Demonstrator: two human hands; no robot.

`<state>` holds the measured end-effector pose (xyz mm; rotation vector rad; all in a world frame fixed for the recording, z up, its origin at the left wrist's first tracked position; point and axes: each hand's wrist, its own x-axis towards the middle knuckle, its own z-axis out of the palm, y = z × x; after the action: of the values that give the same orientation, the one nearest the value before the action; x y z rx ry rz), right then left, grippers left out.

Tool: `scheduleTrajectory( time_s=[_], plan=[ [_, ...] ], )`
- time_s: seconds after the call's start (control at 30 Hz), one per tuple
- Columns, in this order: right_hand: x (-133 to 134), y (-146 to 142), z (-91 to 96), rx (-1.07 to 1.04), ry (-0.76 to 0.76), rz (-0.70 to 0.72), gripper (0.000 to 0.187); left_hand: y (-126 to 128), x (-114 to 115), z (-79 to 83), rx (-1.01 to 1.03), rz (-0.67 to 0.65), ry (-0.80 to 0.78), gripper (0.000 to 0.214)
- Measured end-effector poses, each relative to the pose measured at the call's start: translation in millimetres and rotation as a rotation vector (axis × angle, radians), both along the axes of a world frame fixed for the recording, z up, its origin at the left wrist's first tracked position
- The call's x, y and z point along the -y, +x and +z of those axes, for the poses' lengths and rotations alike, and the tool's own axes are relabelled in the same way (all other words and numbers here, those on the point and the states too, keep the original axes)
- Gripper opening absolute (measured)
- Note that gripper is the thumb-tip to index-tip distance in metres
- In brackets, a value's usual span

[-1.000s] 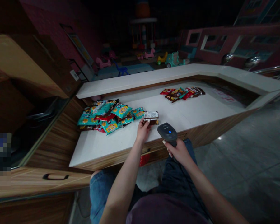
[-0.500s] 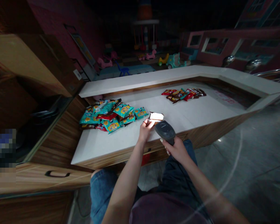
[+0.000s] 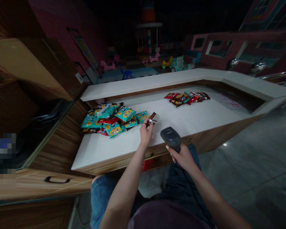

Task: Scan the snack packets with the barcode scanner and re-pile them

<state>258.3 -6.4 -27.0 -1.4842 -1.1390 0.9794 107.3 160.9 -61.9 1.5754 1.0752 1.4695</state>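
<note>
The left hand point(image 3: 146, 135) pinches a small brown snack packet point(image 3: 152, 118) in its fingertips, holding it just above a white bench point(image 3: 114, 152). The fingers cover the packet's lower end, and its print is too small and dim to read. The right hand point(image 3: 182, 157) is clenched around the grip of a black handheld barcode scanner point(image 3: 171, 137), with the scanner's head over the bench's near edge, close to the packet but not touching it. A thin cord point(image 3: 193, 187) runs down from the scanner and is hard to follow against the dark jeans point(image 3: 181, 178).

A heap of overlapping teal snack packets point(image 3: 109, 119), mixed with a few red and brown ones, lies just left of the held packet, and the packets underneath are hidden. Well apart, toward the far end of the bench, sits a smaller heap of red and brown packets point(image 3: 187, 98). Red lettering point(image 3: 228, 100) beyond that heap is too slanted and dim to read. Past the bench's raised white ledge point(image 3: 157, 81), children's ride-on toys point(image 3: 178, 62) stand in the gloom. A pixelated patch point(image 3: 2, 152) hides part of the left edge.
</note>
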Motion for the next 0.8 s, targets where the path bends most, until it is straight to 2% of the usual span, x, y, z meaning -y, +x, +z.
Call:
scheduleTrajectory(
  time_s=[0.1, 0.17, 0.23, 0.37, 0.47, 0.6, 0.7, 0.8],
  plan=[
    [2, 4, -3.6, -0.001, -0.012, -0.012, 0.036, -10, -13, 17.5, -0.367, 0.03, 0.291, 0.046],
    [3, 7, -5.7, 0.0, -0.017, -0.026, 0.037, -16, -24, 25.3, -0.556, 0.021, 0.403, 0.049],
    [3, 10, -7.6, -0.005, -0.023, -0.033, 0.039, -19, -34, 27.4, -0.714, 0.045, 0.425, 0.051],
    [0, 17, -11.9, -0.034, -0.051, -0.054, 0.041, -17, -46, 19.4, -0.915, 0.148, 0.287, 0.052],
    [-4, 24, -15.9, -0.049, -0.061, -0.058, 0.041, -8, -45, 15.0, -0.959, 0.195, 0.208, 0.058],
    [-11, 37, -19.8, -0.089, -0.07, -0.084, 0.043, 17, -43, 22.7, -0.941, 0.253, 0.207, 0.053],
    [-14, 51, -19.2, -0.146, -0.076, -0.078, 0.045, 43, -53, 30.6, -0.887, 0.167, 0.244, 0.047],
    [-19, 79, -11.4, -0.268, -0.094, -0.07, 0.044, 74, -76, 31.7, -0.797, 0.017, 0.255, 0.052]
  ],
)
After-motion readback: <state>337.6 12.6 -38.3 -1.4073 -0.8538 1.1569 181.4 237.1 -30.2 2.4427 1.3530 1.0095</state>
